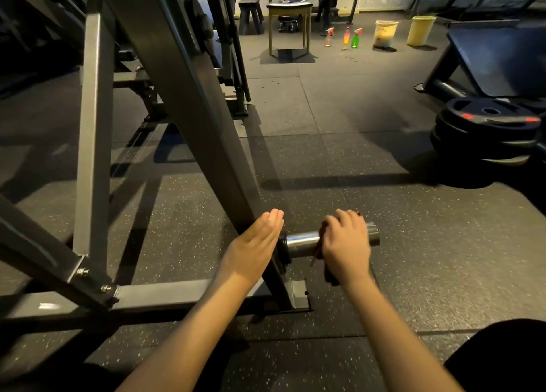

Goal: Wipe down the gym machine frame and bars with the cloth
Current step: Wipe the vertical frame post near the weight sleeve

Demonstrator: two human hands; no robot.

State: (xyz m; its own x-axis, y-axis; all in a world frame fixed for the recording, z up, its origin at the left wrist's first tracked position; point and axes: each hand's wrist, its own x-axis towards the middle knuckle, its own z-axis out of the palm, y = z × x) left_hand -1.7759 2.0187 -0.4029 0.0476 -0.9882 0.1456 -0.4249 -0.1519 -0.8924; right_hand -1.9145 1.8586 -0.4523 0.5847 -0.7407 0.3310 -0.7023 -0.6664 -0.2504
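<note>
1. Standing at the left is the gym machine frame [94, 125], made of grey square steel tubing. An upright post is bolted at its foot to a low crossbar that runs along the speckled rubber floor [413, 244].
2. A thicker slanted beam [192, 111] of the same frame runs from the upper left down towards the centre and ends at a small foot plate on the floor.
3. The left hand [257, 241] is flat and relaxed, with its fingers straight and together. It lies against the lower end of the slanted beam and grasps nothing.
4. Just right of that hand, a short chrome bar [301, 242] sticks out sideways from the beam. It is shiny and round, with a dark collar where it joins the frame.
5. The cloth [318, 251] is draped over the bar's outer half. It looks dark, perhaps reddish-brown, but the light is dim and the hand covers most of it. One end hangs below the bar.
6. The right hand [345, 241] is curled over the top of the bar and clasps the cloth around it. The bare tip of the bar shows beyond the knuckles.
7. Far back on the floor stand three spray bottles [344, 37], with two pale buckets [384, 34] to their right.
8. A stack of black weight plates [487, 128] lies at the right edge, well apart from both hands.
</note>
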